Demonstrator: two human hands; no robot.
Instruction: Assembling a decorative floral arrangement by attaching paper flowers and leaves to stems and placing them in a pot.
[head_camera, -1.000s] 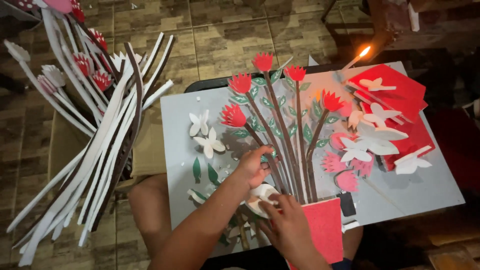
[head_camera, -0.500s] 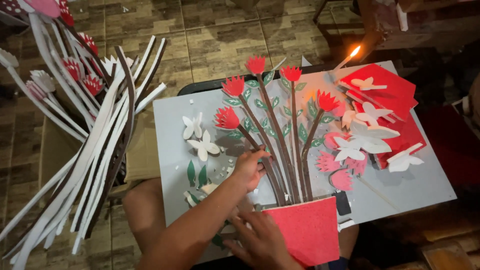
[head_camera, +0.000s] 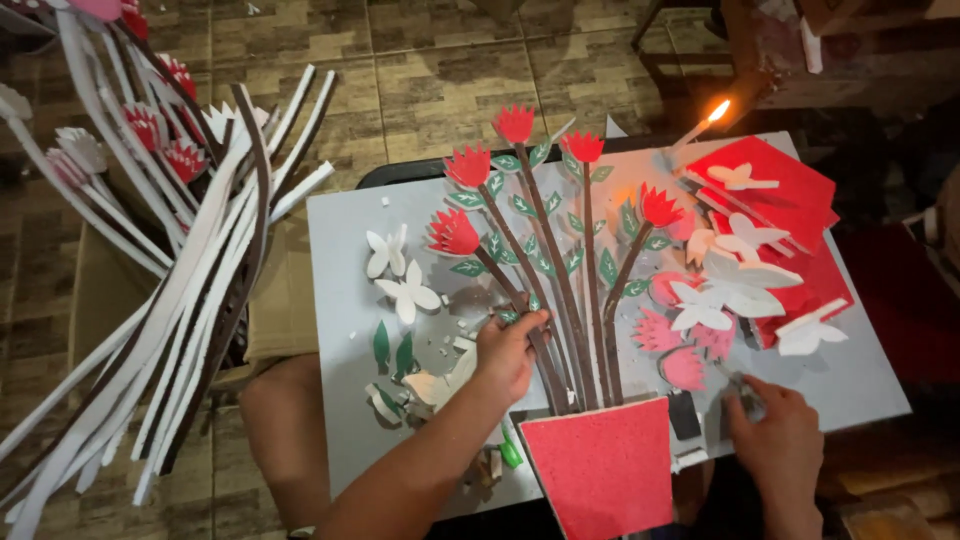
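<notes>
Brown stone floor tiles (head_camera: 440, 80) surrounded the work area, and a grey board (head_camera: 340, 400) lay across the person's lap as the working surface. A foam flower arrangement lay flat on the board: five red flowers (head_camera: 468, 165) on dark brown stems (head_camera: 560, 290), with small green leaves (head_camera: 500, 245) along the stems, all converging into a red glittery pot shape (head_camera: 600, 465) at the board's near edge.

The left hand (head_camera: 505, 355) rested on the lower part of the leftmost stems, just above the pot. Its fingers were curled and pressed down on a stem, with the fingertips (head_camera: 530, 322) touching it. The right hand (head_camera: 775, 430) lay at the board's near right edge, beside the pot. Its fingers were bent around a small object at the fingertips; the object was too dark to identify, and the grip could not be confirmed.

White foam butterflies (head_camera: 405, 290) lay left of the stems, with loose green leaf cut-outs (head_camera: 392, 350) near them. More white butterflies (head_camera: 740, 285), pink flower shapes (head_camera: 685, 365) and red sheets (head_camera: 790, 195) were stacked at the right. A lit candle (head_camera: 700, 122) burned at the far edge of the board. A bundle of white and brown foam strips (head_camera: 200, 290) leaned at the left, well apart from both hands.
</notes>
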